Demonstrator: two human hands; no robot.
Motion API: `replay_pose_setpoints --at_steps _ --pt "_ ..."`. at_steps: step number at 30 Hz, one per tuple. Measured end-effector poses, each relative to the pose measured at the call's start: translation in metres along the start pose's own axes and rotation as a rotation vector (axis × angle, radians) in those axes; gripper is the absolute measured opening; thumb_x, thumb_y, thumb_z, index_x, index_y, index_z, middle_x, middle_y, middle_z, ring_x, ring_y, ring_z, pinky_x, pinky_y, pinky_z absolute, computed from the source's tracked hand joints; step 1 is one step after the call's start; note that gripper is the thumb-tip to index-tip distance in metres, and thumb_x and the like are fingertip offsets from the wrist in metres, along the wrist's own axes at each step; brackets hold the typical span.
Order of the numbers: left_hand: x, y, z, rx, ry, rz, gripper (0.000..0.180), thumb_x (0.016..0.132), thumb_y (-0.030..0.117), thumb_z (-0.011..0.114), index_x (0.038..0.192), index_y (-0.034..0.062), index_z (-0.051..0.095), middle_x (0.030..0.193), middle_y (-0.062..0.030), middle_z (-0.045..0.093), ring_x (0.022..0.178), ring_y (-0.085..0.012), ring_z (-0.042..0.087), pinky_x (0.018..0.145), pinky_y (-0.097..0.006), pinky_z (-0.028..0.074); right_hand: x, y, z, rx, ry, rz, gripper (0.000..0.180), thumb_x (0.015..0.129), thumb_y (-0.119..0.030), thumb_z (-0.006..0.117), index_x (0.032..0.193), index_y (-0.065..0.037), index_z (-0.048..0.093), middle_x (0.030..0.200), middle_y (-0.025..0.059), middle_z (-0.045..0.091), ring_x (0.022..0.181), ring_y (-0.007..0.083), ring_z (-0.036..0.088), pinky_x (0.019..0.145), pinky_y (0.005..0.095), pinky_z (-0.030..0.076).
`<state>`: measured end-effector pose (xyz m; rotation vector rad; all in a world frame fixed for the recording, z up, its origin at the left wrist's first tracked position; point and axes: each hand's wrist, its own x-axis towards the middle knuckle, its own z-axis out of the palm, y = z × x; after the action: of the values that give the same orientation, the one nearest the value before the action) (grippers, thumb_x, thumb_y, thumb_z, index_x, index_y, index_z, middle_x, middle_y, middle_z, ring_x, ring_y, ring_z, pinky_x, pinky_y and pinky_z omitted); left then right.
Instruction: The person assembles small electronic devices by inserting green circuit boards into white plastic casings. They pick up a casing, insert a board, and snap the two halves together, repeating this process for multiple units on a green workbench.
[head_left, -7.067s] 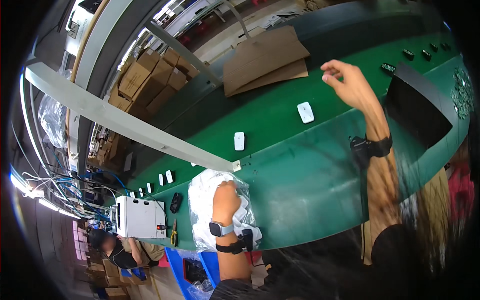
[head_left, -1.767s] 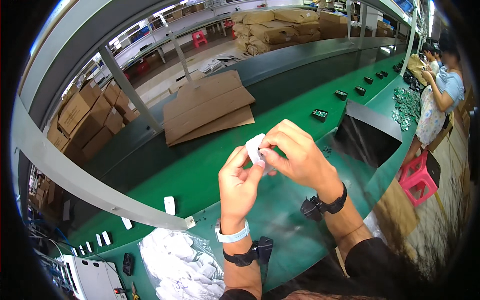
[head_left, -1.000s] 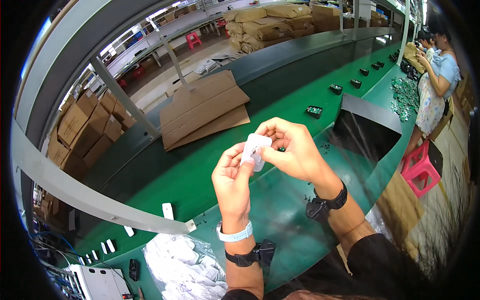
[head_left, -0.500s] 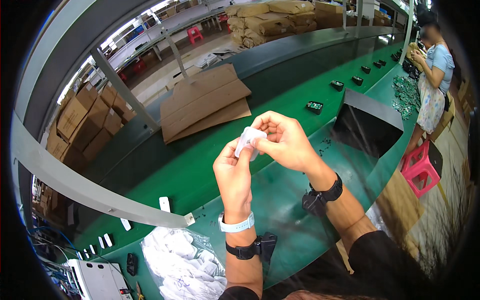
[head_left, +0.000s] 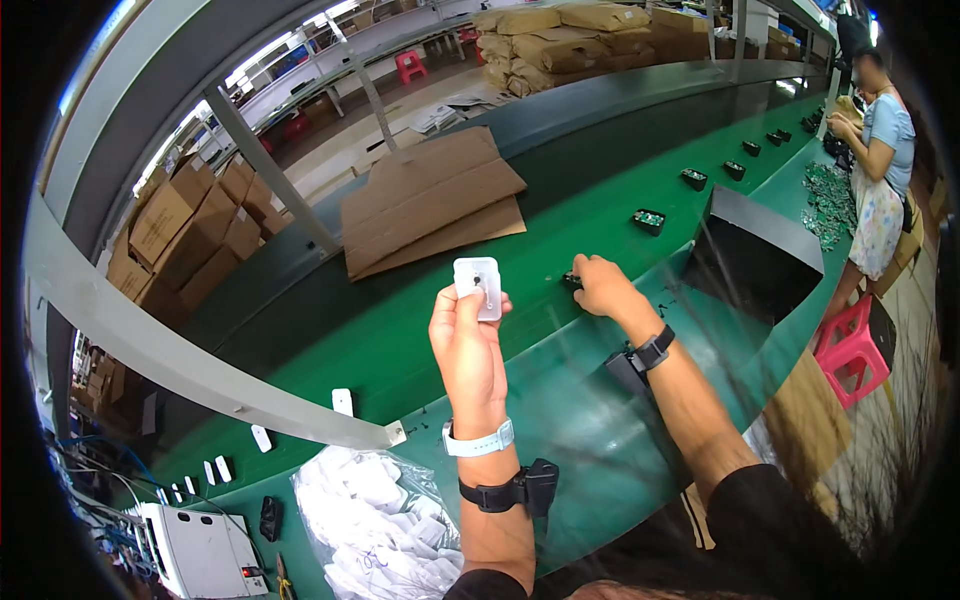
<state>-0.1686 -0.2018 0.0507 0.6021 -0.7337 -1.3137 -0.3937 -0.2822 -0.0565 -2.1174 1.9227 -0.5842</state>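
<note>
My left hand holds up a small white plastic casing, its thumb pressed on the face turned towards me. A small dark part shows on that face, just above the thumb tip. To the right, apart from it, my right hand is over the near edge of the green belt, fingers closed round a small black piece. Most of that piece is hidden by the fingers. Beyond it on the belt lies a black housing with a circuit board inside.
A black box stands right of my right arm. A clear bag of white casings lies at the near left, beside a white machine. Cardboard sheets lie across the belt. A co-worker stands at the far right.
My right hand has left the white casing and moved right to the black piece by the belt. My left hand still holds the casing, now with its face showing. The view has shifted slightly.
</note>
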Motion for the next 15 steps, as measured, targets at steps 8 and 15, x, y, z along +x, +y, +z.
replay_pose_setpoints --at_steps 8,15 --pt "-0.005 0.008 0.007 0.017 -0.057 0.038 0.019 0.100 0.006 0.045 0.116 -0.0021 0.052 0.107 -0.0198 0.066 0.079 -0.0190 0.062 0.070 -0.032 0.052 -0.039 -0.075 -0.111 0.781 -0.168 -0.439 0.036 0.081 -0.008 0.078 0.111 -0.002 0.060 0.094 0.0081 0.066 0.086 0.0167 0.065 0.080 0.0309 0.054" --pt "-0.007 0.004 0.013 0.012 -0.105 -0.011 0.022 0.100 0.006 0.045 0.119 -0.0013 0.052 0.108 -0.0208 0.067 0.078 -0.0176 0.060 0.068 -0.030 0.049 -0.060 -0.092 -0.138 1.047 -0.153 -0.380 0.051 0.079 -0.001 0.082 0.120 -0.005 0.052 0.103 0.0051 0.066 0.099 0.0130 0.064 0.092 0.0317 0.052"
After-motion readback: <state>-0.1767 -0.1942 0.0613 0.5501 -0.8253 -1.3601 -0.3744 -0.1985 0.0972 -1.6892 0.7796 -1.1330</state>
